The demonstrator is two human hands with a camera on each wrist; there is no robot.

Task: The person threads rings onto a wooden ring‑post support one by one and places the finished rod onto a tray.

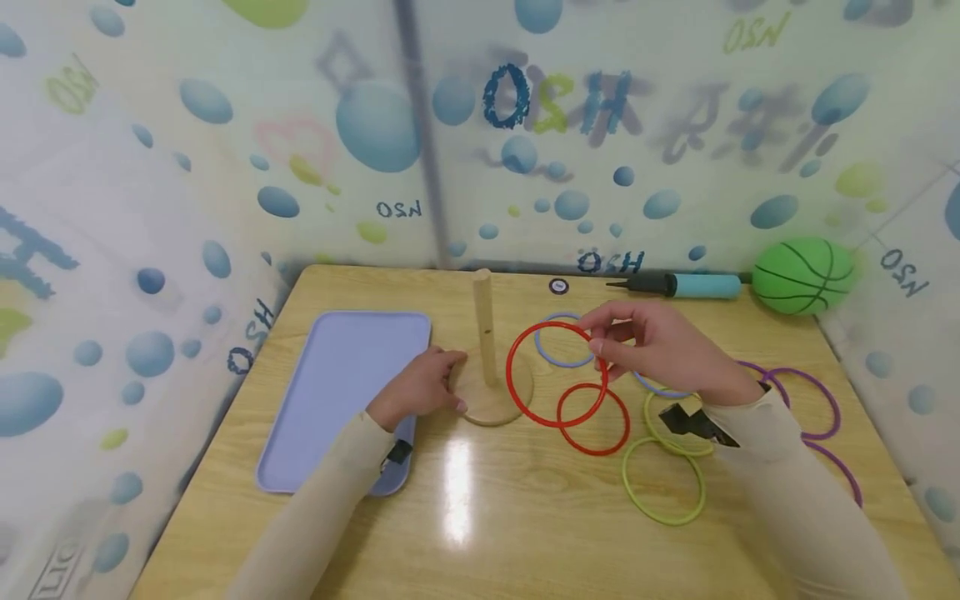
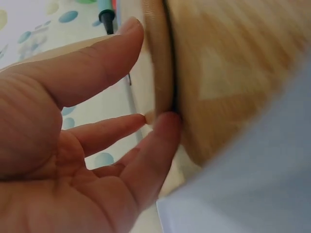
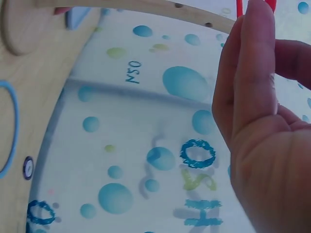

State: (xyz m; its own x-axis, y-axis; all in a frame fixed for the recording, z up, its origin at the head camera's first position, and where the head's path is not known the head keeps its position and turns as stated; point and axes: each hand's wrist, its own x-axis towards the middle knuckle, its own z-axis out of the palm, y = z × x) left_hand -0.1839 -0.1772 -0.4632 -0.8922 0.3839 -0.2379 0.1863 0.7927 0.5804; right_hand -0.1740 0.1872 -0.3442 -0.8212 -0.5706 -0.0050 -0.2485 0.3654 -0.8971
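Note:
A wooden peg stand (image 1: 485, 333) with a round base stands upright on the table. My left hand (image 1: 420, 383) holds the left side of that base, thumb and fingertips against its edge; the left wrist view shows the fingers (image 2: 163, 145) at the rim. Right of the peg, my right hand (image 1: 660, 342) pinches a red ring (image 1: 509, 374) between thumb and fingers, raised over the table and apart from the peg. Only a bit of this ring (image 3: 239, 7) shows in the right wrist view. Another red ring (image 1: 592, 452) lies flat on the table below it.
A light blue tray (image 1: 345, 375) lies left of the stand. To the right are blue rings (image 1: 562, 365), yellow-green rings (image 1: 663, 522) and purple rings (image 1: 837, 408). Along the back sit a small round disc (image 1: 558, 286), a hand pump (image 1: 705, 286) and a green ball (image 1: 802, 275), near the wall.

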